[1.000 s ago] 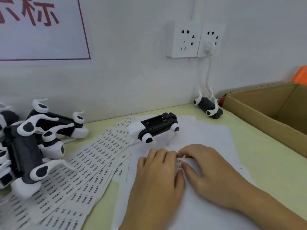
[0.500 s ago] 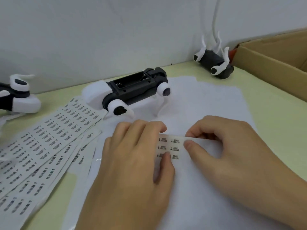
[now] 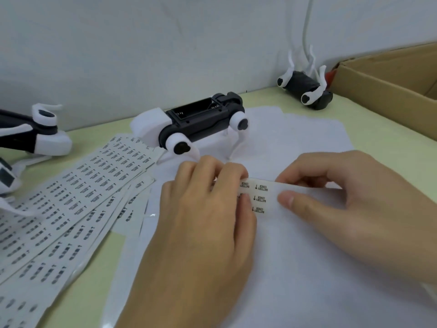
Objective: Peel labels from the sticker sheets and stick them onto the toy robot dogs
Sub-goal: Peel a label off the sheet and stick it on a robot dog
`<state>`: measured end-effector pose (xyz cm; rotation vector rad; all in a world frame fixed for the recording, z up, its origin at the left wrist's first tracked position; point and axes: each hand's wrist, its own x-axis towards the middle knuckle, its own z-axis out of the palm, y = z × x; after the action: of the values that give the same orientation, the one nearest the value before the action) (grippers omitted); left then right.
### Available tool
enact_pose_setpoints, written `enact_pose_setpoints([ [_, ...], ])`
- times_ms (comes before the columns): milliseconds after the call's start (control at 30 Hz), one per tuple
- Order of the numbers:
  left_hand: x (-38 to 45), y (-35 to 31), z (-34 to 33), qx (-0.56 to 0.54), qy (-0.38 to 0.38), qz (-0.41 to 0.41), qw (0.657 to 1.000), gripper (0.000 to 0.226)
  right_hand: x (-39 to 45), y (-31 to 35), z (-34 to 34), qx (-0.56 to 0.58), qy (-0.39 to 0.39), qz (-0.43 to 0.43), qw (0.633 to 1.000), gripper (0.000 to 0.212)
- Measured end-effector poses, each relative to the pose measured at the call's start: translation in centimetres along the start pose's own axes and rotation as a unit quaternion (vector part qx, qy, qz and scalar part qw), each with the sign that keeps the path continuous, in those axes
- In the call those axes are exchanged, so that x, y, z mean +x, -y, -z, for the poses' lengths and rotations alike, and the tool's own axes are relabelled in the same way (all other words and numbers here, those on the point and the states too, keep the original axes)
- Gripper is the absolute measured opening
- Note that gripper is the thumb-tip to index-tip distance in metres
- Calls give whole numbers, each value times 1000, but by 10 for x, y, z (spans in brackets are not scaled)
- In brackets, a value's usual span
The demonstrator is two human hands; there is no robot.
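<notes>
The small sticker sheet (image 3: 259, 197) lies on the white paper (image 3: 307, 256), between the two hands, in front of the toy robot dog (image 3: 196, 129). In the head view, the left hand (image 3: 201, 223) rests with its fingers flat and nearly straight on the left part of the sheet; I think it presses the sheet down so that it does not slide. The right hand (image 3: 350, 204) pinches the right edge of the sheet between thumb and forefinger, probably to lift one label from the backing. The sheet's long axis seems to run left to right, but the hands cover its ends, so I cannot be sure. Its printed words read upside down for the person.

The dog stands just behind the hands, with its open battery compartment upward, maybe to receive the label there. Its long axis goes from left to right, slightly away. The other sticker sheets (image 3: 71, 204) are spread in a fan at the left, near for the next use.
</notes>
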<state>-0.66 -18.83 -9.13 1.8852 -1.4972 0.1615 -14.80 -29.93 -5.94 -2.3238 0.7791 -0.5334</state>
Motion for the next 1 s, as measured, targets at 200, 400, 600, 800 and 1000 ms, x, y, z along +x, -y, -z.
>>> enact_pose_setpoints([
  [200, -1, -2, 0, 42, -12, -24, 999, 28, 2, -3, 1, 63, 1, -33, 997, 10],
  [400, -1, -7, 2, 41, 0, -14, 999, 21, -1, -1, -4, 63, 41, -8, 997, 24],
  [600, 4, -21, 8, 109, -56, -13, 992, 33, -3, -6, -7, -25, -14, 11, 1000, 19],
  [800, 11, -25, 4, 108, -65, -50, 991, 27, -4, -4, -12, -97, -23, 19, 995, 19],
  [1000, -1, -17, -8, -43, -54, 29, 997, 17, -5, 1, -16, 49, -28, -28, 998, 20],
])
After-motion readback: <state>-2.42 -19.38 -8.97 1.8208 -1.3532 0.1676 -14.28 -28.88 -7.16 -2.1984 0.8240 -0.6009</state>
